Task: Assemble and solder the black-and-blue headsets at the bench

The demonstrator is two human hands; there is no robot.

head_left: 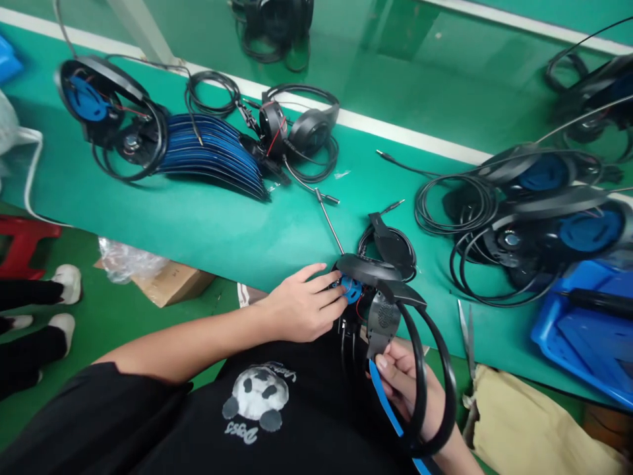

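A partly assembled black headset (368, 267) is held close to my body at the table's front edge. My left hand (306, 307) has its fingers over the headset's ear cup with the blue inner disc (351, 289); its thumb is hidden. My right hand (410, 379) pinches the end of a blue-edged headband strip (384, 394), where it meets a dark perforated end piece (383, 316). Two black headband hoops (448, 376) curve in front of that hand. A thin microphone boom (330, 224) points away from the headset, and a coiled cable (408, 254) lies just behind it.
A fanned stack of blue-black strips (212, 155) lies on the green table (208, 218), between an open headset (91, 99) and another headset (311, 132). Several headsets (564, 224) with cables crowd the right, near a blue tray (558, 330), scissors (465, 330) and tan cloth (529, 422).
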